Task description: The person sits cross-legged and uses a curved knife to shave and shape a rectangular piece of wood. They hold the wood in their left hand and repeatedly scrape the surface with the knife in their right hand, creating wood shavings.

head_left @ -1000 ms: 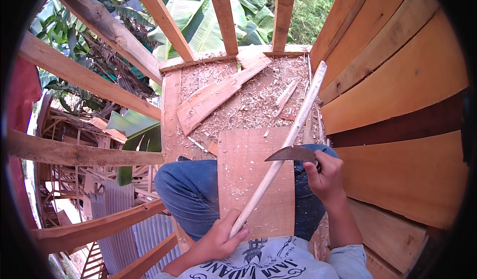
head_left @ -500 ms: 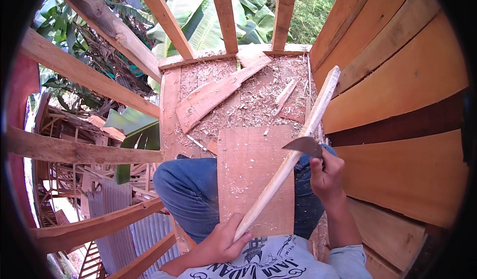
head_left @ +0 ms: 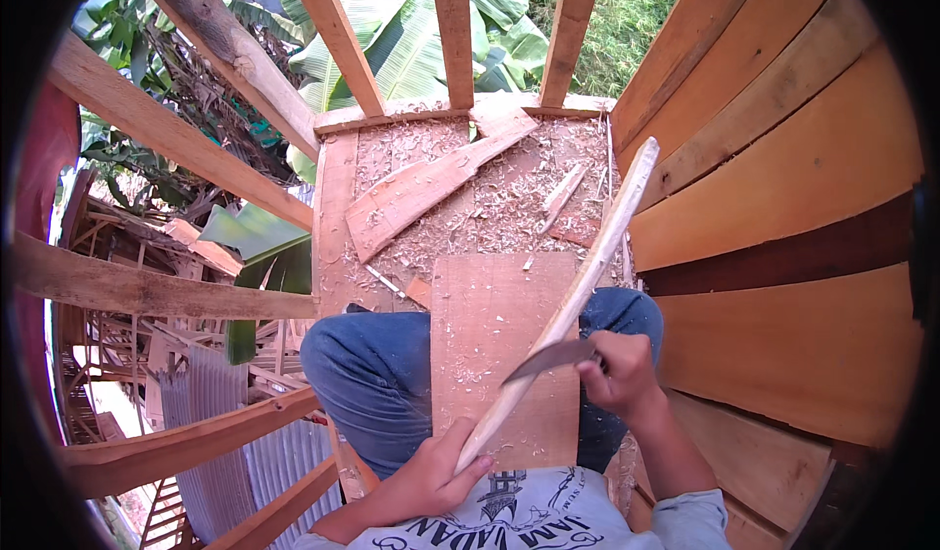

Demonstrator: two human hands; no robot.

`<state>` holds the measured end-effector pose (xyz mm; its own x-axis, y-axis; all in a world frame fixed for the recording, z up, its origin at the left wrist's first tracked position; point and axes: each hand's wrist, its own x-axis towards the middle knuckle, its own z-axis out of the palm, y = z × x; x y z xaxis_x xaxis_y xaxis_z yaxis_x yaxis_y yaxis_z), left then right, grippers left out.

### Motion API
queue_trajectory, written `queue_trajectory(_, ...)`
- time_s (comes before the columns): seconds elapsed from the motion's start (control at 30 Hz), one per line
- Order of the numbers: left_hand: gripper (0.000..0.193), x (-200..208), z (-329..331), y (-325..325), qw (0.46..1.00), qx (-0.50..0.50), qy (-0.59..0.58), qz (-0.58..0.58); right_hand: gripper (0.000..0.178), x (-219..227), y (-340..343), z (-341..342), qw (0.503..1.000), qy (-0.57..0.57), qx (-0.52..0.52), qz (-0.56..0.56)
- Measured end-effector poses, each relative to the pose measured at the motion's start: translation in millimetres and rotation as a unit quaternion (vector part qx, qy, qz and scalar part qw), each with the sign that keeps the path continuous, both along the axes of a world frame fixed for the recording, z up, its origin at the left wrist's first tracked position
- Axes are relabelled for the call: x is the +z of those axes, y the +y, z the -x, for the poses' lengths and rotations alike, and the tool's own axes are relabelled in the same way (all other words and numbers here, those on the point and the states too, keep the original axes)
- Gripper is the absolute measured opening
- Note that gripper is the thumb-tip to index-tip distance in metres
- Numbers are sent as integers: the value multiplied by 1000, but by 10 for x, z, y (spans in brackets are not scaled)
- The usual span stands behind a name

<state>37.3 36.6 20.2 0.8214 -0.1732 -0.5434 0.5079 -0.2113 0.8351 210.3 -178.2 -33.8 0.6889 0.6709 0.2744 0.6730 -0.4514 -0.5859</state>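
My left hand (head_left: 443,474) is closed around the lower end of a long pale wooden stick (head_left: 604,254), which slants up to the far right. In my right hand (head_left: 624,377) is a knife with a curved dark blade (head_left: 550,357). Its blade lies across the stick, a little above my left hand. Fingers wrap the knife's handle and mostly hide it. Under the stick, a flat wooden board (head_left: 504,305) rests over my lap between my jeans-clad knees, with a few shavings on it.
Wood shavings cover the plank floor (head_left: 338,197) ahead. A shaped wooden piece (head_left: 421,190) and a short offcut (head_left: 563,195) lie there. Wooden rails (head_left: 162,290) enclose the left and far sides; a plank wall (head_left: 783,325) stands close on the right. Banana leaves hang beyond the rails.
My right hand has drawn the knife down along the stick, toward my left hand and body. The stick's far end has shifted slightly left and down. My left hand keeps its hold.
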Motion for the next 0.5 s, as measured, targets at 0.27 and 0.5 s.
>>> queue_trajectory(0.27,29,-69,-26,-41,997,-16,-81,-1,37,78,47,23,992,81,-87,-53)
queue_trajectory(0.5,28,-94,2,5,998,5,-38,39,41,200,75,167,990,6,127,60)
